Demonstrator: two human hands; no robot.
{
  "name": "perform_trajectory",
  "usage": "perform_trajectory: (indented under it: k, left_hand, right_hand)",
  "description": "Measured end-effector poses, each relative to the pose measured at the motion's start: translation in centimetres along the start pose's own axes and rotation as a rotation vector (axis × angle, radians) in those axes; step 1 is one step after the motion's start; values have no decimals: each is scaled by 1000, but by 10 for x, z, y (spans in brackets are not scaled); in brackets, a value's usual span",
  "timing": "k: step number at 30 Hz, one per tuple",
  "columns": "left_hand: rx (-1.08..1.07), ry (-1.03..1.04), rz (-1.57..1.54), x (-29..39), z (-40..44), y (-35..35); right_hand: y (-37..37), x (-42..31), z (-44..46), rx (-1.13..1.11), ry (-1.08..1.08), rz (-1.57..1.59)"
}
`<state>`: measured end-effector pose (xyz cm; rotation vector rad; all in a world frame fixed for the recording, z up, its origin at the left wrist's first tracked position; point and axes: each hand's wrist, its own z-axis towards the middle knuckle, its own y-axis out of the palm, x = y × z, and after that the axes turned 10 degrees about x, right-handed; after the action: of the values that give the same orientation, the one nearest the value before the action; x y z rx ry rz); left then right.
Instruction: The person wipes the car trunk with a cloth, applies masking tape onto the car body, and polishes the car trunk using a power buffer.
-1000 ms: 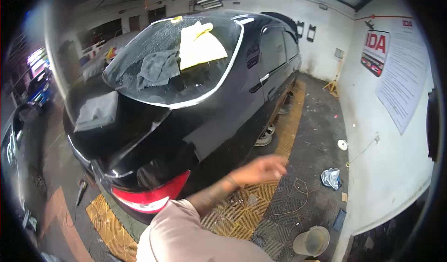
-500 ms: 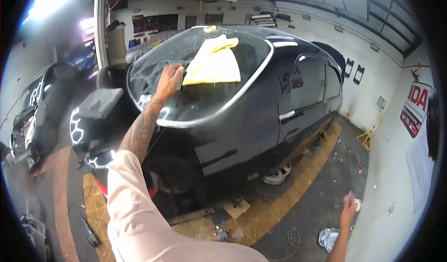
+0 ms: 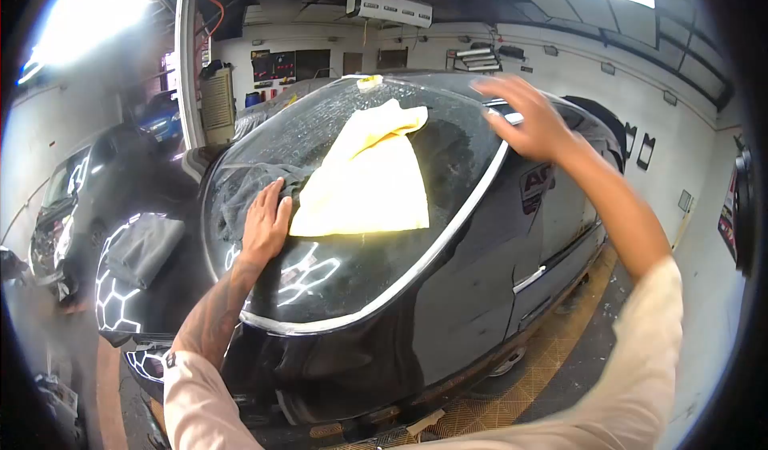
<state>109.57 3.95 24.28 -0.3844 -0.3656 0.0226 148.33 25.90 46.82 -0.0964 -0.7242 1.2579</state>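
Note:
The rear window [image 3: 384, 266] of a black car carries a yellow cloth [image 3: 372, 182] and, to its left, a dark grey cloth [image 3: 254, 190]. My left hand [image 3: 267, 220] lies on the lower edge of the dark cloth, its fingers flat and a little apart, close to the yellow cloth's left corner. My right hand [image 3: 532, 122] is raised over the window's right edge near the roof, fingers spread, slightly blurred, with nothing visible in it. Whether it touches the car cannot be made out. White tape [image 3: 424, 268] runs along the window's border.
A grey folded cloth [image 3: 144, 248] rests on the black trunk lid at the left. A small yellow item [image 3: 370, 83] sits at the window's far edge. Another dark car [image 3: 80, 186] stands at the left. A white wall unit [image 3: 390, 8] hangs behind.
The view has moved closer to the window. My left hand has come down flat on the dark cloth. My right hand has risen from the lower right to above the window's right edge.

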Motion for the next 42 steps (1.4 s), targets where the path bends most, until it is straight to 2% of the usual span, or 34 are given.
perform_trajectory:
  k: [2, 6, 9, 10, 12, 13, 14, 18, 23, 25, 27, 28, 29, 31, 36, 38, 41, 42]
  left_hand:
    - [8, -59, -19, 4, -2, -1]
    - [16, -152, 15, 16, -3, -5]
    - [-17, -163, 21, 19, -3, -9]
    - [-22, -173, 27, 22, -3, -10]
    - [-23, -214, 45, 24, -3, -10]
    - [-33, -211, 43, 25, -3, -10]
    - [-46, -204, 42, 24, -2, -11]
    - [-36, -221, 23, 23, -3, -11]
    - [-14, -236, 30, 22, -6, -10]
    - [-17, -245, 26, 19, -6, -9]
    - [-5, -221, 4, 16, -5, -7]
    - [-6, -214, 2, 20, -6, -7]
    - [-10, -229, -1, 21, -6, -8]
    - [-28, -226, -7, 25, -3, -9]
    - [-19, -207, -9, 26, -4, -9]
    - [-23, -199, 9, 23, -5, -8]
    - [-39, -202, 27, 24, -8, -7]
    - [-39, -216, 42, 25, -7, -7]
  right_hand:
    - [95, 53, 53, 31, -96, 23]
    - [252, 113, 140, -131, 123, 70]
    - [356, 148, 163, -158, 128, -21]
    - [371, 151, 170, -166, 104, 6]
    - [394, 156, 181, -521, 257, -111]
    - [404, 160, 182, -577, 290, -105]
    - [418, 166, 180, -587, 331, -121]
    - [488, 208, 158, -478, 236, -414]
    - [445, 216, 181, -938, 273, -256]
    - [411, 205, 175, -892, 299, -247]
    - [387, 209, 169, -682, 319, -180]
    - [380, 214, 163, -539, 425, -56]
    - [368, 214, 161, -536, 436, -59]
    - [337, 217, 154, -342, 484, 137]
    - [266, 211, 150, -392, 560, 73]
    - [233, 198, 149, -531, 482, -84]
    - [182, 199, 147, -561, 504, -180]
    - [158, 192, 139, -586, 544, -65]
